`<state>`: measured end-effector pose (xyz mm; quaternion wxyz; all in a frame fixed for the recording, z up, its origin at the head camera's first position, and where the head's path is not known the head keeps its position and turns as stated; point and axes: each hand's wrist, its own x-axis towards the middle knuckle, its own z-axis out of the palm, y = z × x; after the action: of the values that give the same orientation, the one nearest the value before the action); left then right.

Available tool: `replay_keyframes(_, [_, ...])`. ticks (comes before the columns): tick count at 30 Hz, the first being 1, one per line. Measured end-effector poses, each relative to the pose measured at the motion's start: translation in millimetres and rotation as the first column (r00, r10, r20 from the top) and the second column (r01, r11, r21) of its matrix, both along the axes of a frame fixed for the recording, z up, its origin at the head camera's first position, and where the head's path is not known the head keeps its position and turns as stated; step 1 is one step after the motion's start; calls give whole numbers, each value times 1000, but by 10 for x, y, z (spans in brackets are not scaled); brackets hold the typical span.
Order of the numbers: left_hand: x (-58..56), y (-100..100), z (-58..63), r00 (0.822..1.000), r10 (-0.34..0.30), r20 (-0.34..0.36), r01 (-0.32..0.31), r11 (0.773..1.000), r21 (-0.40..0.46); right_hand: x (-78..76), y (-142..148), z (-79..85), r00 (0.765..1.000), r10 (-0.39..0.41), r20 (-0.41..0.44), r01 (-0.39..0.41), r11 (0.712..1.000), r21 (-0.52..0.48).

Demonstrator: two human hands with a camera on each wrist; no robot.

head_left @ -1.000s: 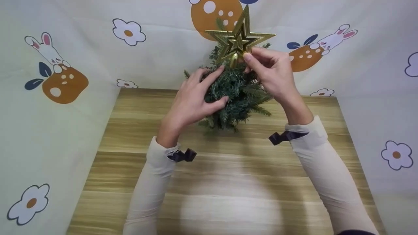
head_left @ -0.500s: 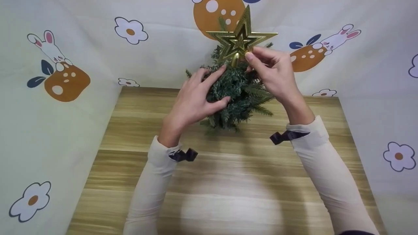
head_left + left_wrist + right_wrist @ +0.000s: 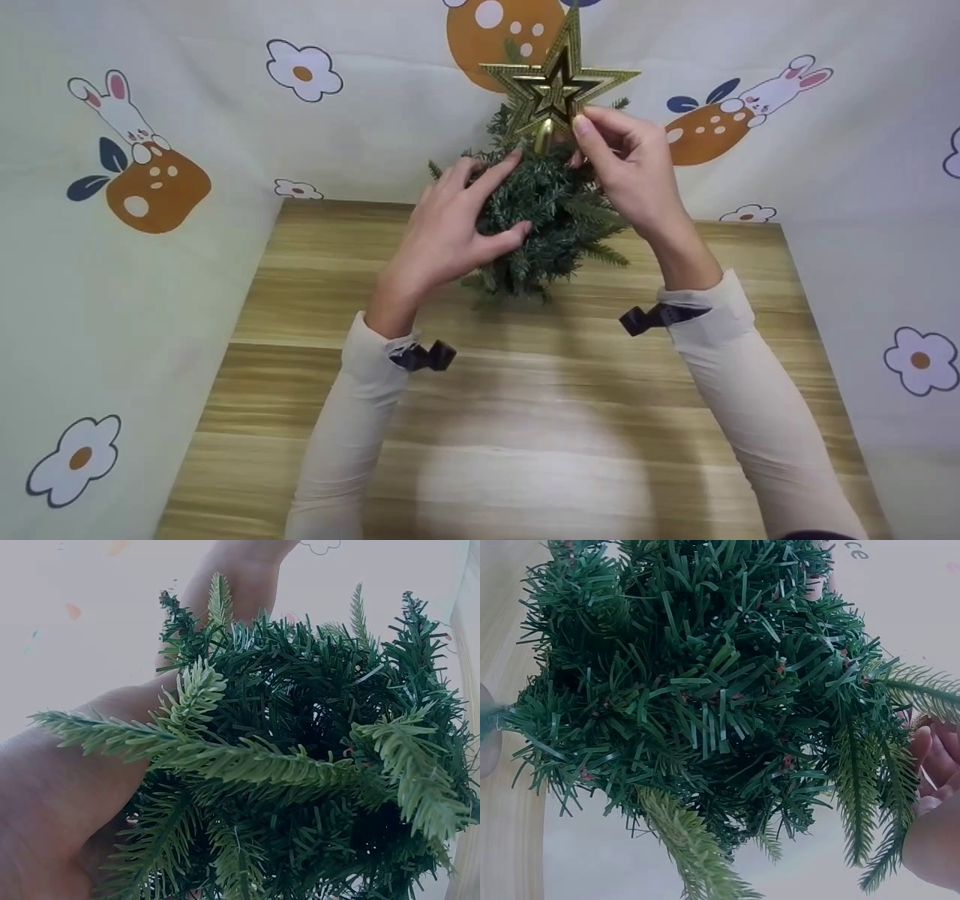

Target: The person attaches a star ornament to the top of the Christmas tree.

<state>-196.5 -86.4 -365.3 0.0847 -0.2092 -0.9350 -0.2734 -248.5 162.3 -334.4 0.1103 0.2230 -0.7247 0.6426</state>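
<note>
A gold star tree topper (image 3: 556, 91) stands upright at the top of a small artificial Christmas tree (image 3: 536, 199). My right hand (image 3: 634, 169) pinches the star's lower right point between thumb and fingers. Below the star, its gold socket (image 3: 545, 137) meets the green tip, and branches hide its lower end. My left hand (image 3: 450, 217) rests against the tree's left side, thumb and index finger spread over the needles. In the left wrist view, branches (image 3: 255, 757) cover most of the left fingers. The right wrist view shows right fingers (image 3: 930, 765) partly behind needles.
The tree is over the far part of a wood-grain table (image 3: 360, 390). Pale cloth walls (image 3: 187, 300) with printed rabbits and flowers enclose the back and both sides. Each wrist carries a small black camera (image 3: 424, 355).
The star has tipped more upright and shifted slightly right with my right fingers. My left hand keeps its place on the tree. The whole head view drifts slightly.
</note>
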Motion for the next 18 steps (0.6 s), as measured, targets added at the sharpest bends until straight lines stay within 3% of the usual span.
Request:
replay_keyframes(11, [18,23,29,1000,18,6,-18,999,-29,35,0,-3,1000,-19,-18,18,999,-46])
replay_keyframes(18, [48,61,82,999,43,8,-43,997,-64,19,46,23,1000,-9,15,10,998,-61])
